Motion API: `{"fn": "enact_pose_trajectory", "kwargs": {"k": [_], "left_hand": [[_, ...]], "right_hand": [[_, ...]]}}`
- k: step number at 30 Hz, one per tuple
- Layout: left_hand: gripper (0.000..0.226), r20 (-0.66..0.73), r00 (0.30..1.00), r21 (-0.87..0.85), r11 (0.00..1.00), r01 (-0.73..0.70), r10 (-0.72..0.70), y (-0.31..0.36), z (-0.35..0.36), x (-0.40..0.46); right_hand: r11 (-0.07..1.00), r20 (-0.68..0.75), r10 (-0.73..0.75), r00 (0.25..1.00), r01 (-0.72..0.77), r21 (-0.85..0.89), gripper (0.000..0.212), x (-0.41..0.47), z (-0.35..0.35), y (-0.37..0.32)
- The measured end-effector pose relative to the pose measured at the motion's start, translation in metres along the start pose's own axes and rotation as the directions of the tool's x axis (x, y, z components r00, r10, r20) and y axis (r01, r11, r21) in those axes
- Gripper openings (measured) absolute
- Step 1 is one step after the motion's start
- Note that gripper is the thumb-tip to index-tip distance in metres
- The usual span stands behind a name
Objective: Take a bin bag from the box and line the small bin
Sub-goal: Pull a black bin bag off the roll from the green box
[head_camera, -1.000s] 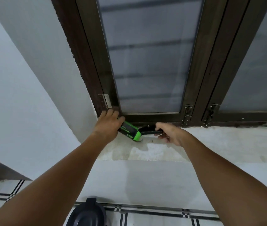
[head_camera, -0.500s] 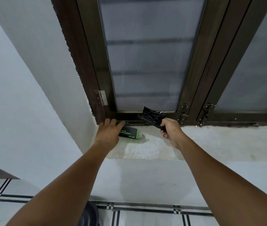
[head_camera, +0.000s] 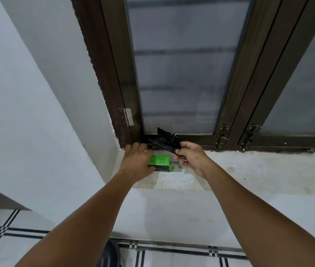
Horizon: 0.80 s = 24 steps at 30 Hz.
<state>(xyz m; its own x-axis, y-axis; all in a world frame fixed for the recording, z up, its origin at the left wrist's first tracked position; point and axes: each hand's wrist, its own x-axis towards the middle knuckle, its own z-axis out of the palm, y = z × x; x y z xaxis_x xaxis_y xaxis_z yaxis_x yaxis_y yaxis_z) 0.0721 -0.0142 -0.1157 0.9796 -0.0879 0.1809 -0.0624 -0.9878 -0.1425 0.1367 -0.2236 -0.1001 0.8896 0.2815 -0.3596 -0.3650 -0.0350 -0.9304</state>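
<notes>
A small green and black box (head_camera: 160,162) lies on the concrete window sill (head_camera: 249,170), near its left corner. My left hand (head_camera: 136,160) rests on the box's left end and holds it. My right hand (head_camera: 190,158) pinches a folded black bin bag (head_camera: 165,141), lifted clear of the box and just above the sill, in front of the window frame. A dark curved edge of the small bin (head_camera: 110,254) shows on the floor below, mostly hidden behind my left forearm.
A dark wooden window frame (head_camera: 233,89) with frosted panes rises right behind the sill, with metal latches (head_camera: 222,136) at its base. A white wall (head_camera: 27,112) closes in on the left. White floor tiles with black lines (head_camera: 172,255) lie below.
My right hand pulled the black bag out of the box and raised it toward the window. My left hand stayed on the box, which turned so its green face shows.
</notes>
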Motion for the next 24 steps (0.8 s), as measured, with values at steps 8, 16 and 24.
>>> {"fn": "enact_pose_trajectory", "kwargs": {"k": [8, 16, 24], "left_hand": [[0.026, 0.044, 0.924, -0.756, 0.593, 0.279, -0.379, 0.012, -0.019, 0.003], [0.024, 0.425, 0.847, -0.901, -0.055, 0.431, -0.321, 0.029, -0.055, 0.03], [0.028, 0.422, 0.87, -0.903, -0.032, 0.429, -0.255, 0.028, -0.059, 0.035]], "right_hand": [[0.999, 0.06, -0.023, 0.998, 0.021, 0.033, 0.02, 0.0, 0.011, -0.004], [0.988, 0.205, 0.024, 0.978, 0.008, -0.151, 0.038, -0.008, 0.022, -0.021], [0.995, 0.231, 0.089, 0.969, -0.099, 0.032, 0.053, -0.004, 0.022, -0.033]]}}
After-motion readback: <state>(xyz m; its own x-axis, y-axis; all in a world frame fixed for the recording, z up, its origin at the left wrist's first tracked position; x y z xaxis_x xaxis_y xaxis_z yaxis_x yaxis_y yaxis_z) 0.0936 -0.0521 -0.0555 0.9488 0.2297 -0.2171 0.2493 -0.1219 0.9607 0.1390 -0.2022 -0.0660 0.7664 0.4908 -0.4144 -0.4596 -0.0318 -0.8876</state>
